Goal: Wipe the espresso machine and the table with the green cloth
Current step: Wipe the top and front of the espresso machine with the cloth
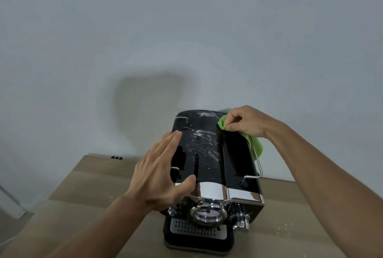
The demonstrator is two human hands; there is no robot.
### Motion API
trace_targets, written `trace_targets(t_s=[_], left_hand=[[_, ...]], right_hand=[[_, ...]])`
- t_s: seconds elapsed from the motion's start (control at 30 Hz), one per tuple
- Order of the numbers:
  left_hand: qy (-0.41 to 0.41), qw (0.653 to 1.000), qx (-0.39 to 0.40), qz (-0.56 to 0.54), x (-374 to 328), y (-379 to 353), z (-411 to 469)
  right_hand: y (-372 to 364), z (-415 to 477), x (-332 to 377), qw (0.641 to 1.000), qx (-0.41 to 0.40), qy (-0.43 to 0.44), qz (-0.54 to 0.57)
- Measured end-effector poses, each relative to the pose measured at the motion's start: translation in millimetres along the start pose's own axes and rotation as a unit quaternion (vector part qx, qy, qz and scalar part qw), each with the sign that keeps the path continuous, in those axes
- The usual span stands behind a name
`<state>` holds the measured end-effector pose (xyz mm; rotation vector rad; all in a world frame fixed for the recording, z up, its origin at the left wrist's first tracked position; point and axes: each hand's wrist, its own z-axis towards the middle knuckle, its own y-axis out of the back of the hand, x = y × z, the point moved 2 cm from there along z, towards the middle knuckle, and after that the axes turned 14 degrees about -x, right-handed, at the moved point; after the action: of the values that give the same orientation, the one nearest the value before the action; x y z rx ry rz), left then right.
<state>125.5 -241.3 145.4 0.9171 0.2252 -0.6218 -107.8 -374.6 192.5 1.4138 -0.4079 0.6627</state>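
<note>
Two bare forearms, no sleeves in view, left hand (159, 177), right hand (246, 121), unadorned fingers (174, 135)

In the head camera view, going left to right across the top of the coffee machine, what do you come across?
left hand lying flat on the machine's left edge → smeared black top of the espresso machine → green cloth pinched in the right hand at the back right corner.

Most of the green cloth (256, 144) hides under the right hand (246, 122); small dark things (116, 157) at the tabletop's (87, 177) far edge are unreadable.
</note>
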Motion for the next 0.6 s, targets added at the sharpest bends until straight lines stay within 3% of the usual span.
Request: trace_targets(t_s=[0.07,0.27,0.43,0.6], left_hand=[[0.001,1.000,0.002,0.000,-1,0,0],[0.000,1.000,0.001,0.008,-1,0,2],[0.000,1.000,0.000,0.014,-1,1,0],[0.000,1.000,0.000,0.015,-1,1,1]], right_hand=[[4,1,0,1.000,0.029,-0.005,0.005],[-10,11,6,0.996,-0.090,-0.024,0.003],[-1,-2,-2,0.999,-0.009,-0.015,0.027],[-14,8,-2,0.993,-0.109,-0.041,-0.027]])
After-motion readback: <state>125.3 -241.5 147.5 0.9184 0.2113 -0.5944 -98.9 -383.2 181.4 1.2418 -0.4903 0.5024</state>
